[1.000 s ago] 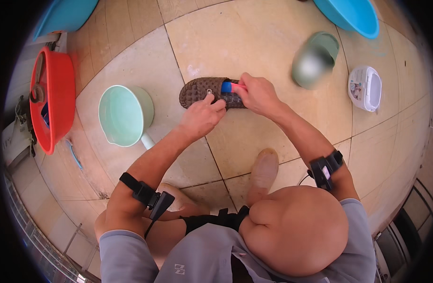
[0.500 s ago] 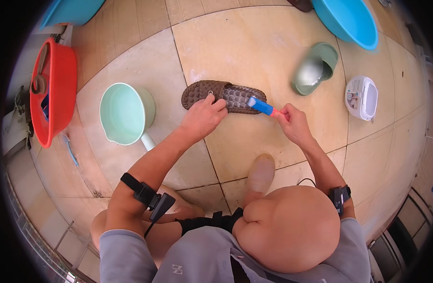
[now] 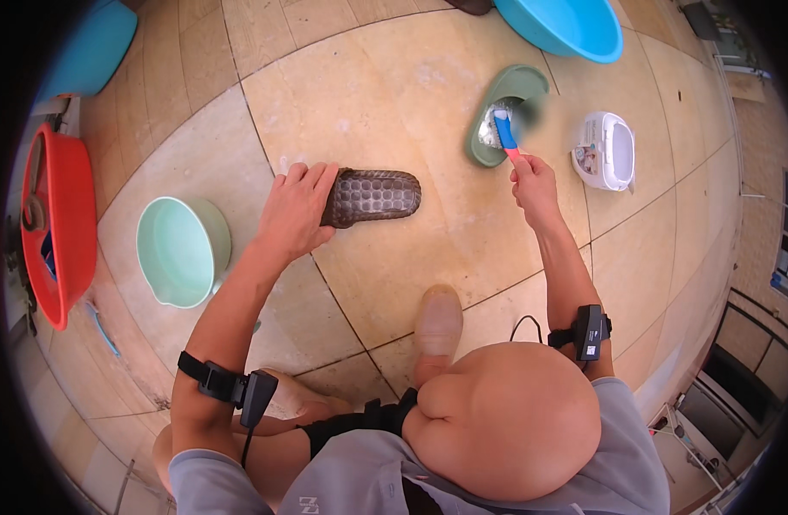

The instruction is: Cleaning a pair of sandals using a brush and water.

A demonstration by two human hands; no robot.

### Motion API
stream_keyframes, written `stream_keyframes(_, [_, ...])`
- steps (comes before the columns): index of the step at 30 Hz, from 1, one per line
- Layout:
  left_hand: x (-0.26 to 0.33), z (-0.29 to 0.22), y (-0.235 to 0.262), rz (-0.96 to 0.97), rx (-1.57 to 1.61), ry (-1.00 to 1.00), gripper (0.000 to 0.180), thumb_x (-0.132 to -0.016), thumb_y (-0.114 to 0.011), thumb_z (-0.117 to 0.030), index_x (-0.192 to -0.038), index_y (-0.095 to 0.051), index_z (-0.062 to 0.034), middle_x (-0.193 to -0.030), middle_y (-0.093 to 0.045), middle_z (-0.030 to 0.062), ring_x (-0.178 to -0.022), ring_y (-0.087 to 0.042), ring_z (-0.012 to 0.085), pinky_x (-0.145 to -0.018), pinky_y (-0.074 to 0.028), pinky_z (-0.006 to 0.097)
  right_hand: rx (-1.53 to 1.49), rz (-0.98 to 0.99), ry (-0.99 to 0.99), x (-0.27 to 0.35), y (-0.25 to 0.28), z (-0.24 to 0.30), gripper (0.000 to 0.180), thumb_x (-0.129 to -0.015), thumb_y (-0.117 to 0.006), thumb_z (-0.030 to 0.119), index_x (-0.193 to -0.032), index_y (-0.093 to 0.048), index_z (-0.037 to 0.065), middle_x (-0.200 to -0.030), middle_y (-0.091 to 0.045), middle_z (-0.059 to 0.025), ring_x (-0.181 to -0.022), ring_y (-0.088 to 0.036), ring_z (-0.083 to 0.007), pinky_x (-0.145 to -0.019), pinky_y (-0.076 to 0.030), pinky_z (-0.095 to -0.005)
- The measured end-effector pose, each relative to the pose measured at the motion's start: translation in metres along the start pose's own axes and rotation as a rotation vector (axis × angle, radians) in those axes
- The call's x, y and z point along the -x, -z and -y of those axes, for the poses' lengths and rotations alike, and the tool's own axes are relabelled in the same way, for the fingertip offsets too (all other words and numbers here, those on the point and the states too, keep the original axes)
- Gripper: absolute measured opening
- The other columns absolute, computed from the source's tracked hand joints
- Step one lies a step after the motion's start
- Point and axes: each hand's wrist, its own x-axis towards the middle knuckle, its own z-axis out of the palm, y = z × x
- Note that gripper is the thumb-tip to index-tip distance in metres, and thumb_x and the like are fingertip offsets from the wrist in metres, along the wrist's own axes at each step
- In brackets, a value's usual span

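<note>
A dark brown slipper with a dimpled insole lies on the tiles in front of me. My left hand is closed over its strap end, covering most of the strap. Over to the right, my right hand grips the red handle of a small brush with a blue head. The bristles dip into a green slipper, where a white substance sits on the insole. A blurred patch hides part of the green slipper's right side.
A white plastic tub stands right of the green slipper. Beyond it is a blue basin. On my left are a mint-green dipper, a red basin and another blue basin. My shoe is close below the brown slipper.
My right hand has carried the brush from the brown slipper's insole to the green slipper. My left hand has shifted from atop the strap to a grip around that end. The whole view has shifted.
</note>
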Motion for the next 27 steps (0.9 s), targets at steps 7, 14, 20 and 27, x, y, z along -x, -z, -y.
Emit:
stream_keyframes(7, [0.013, 0.011, -0.007, 0.005, 0.061, 0.071, 0.088, -0.060, -0.087, -0.026, -0.136, -0.046, -0.0099, -0.131, -0.054, 0.0051, -0.120, -0.047, 0.0292, -0.097, -0.040, 0.042, -0.081, 0.197, -0.135, 0.047, -0.016, 0.011, 0.020, -0.098, -0.055, 0.023, -0.095, -0.061, 0.004, -0.064, -0.048, 0.0029, -0.046, -0.035, -0.0027, -0.040, -0.024, -0.0205])
stream_keyframes(14, [0.016, 0.013, -0.015, -0.041, 0.047, 0.110, 0.089, -0.061, -0.088, -0.029, -0.137, -0.046, -0.0126, -0.127, -0.058, 0.0029, -0.119, -0.048, 0.0282, -0.096, -0.040, 0.042, 0.732, 0.502, 0.368, 0.044, -0.081, 0.010, 0.024, -0.087, -0.067, 0.028, -0.092, -0.072, 0.005, -0.069, -0.064, -0.0125, -0.062, -0.060, -0.0225, -0.062, -0.047, -0.0359])
stream_keyframes(20, [0.018, 0.017, -0.025, -0.146, -0.001, 0.072, 0.080, -0.063, -0.087, -0.035, -0.130, -0.049, -0.0126, -0.114, -0.064, 0.0002, -0.111, -0.051, 0.0238, -0.089, -0.039, 0.039, 0.941, 0.635, 0.666, 0.048, -0.130, 0.018, 0.023, -0.086, -0.067, 0.027, -0.086, -0.075, 0.005, -0.068, -0.067, -0.0129, -0.064, -0.065, -0.0213, -0.063, -0.050, -0.0349])
stream_keyframes(27, [0.015, 0.016, -0.026, -0.144, -0.088, 0.069, 0.077, -0.063, -0.087, -0.037, -0.125, -0.050, -0.0124, -0.114, -0.065, -0.0002, -0.107, -0.052, 0.0228, -0.086, -0.038, 0.038, 0.900, 0.696, 0.515, 0.067, -0.157, 0.007, 0.031, -0.086, -0.062, 0.029, -0.082, -0.073, 0.000, -0.073, -0.068, -0.0211, -0.068, -0.066, -0.0356, -0.067, -0.053, -0.0434])
